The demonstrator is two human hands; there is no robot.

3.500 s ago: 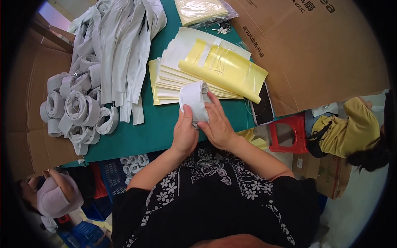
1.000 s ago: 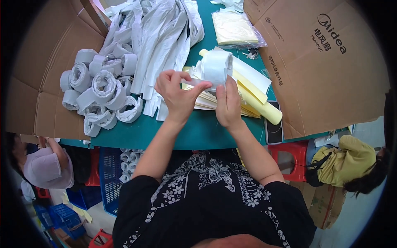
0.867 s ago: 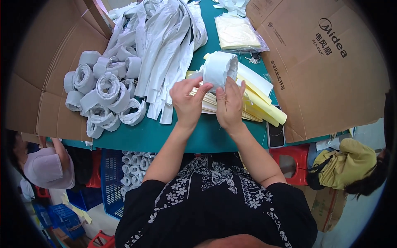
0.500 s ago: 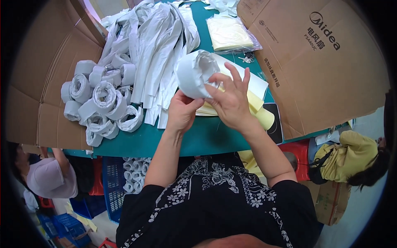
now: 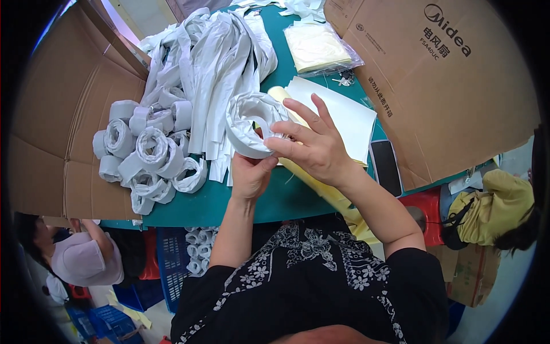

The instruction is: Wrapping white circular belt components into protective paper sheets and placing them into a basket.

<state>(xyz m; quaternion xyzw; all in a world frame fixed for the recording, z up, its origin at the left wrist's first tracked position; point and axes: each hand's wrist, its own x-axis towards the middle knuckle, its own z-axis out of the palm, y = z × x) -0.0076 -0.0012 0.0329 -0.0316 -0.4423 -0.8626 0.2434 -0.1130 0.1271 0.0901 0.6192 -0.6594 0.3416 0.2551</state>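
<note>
A white ring-shaped roll (image 5: 236, 133) with creased inner folds is held up over the near part of the table. My left hand (image 5: 250, 175) grips it from below, its thumb against the outer wall. At the right side of the roll my right hand (image 5: 318, 146) has its lower fingers on the rim and inner folds, while other fingers stretch away from it. Just behind the hands lie white sheets (image 5: 338, 114) and a rolled pale yellow piece (image 5: 281, 94). Yellow sheet material (image 5: 329, 195) hangs over the table's front edge beneath my right forearm.
Similar white rolls (image 5: 152, 146) are heaped on the left, beside long white strips (image 5: 215, 74). Upright cardboard (image 5: 441, 86) borders the right, more cardboard (image 5: 40, 126) the left. A bagged yellow stack (image 5: 318, 46), keys (image 5: 345, 79) and a phone (image 5: 387, 167) lie on the green table.
The white roll has come down and tilted so its opening faces up. My right hand has shifted around its rim. The yellow sheet has slid from the tabletop over the front edge, uncovering the phone.
</note>
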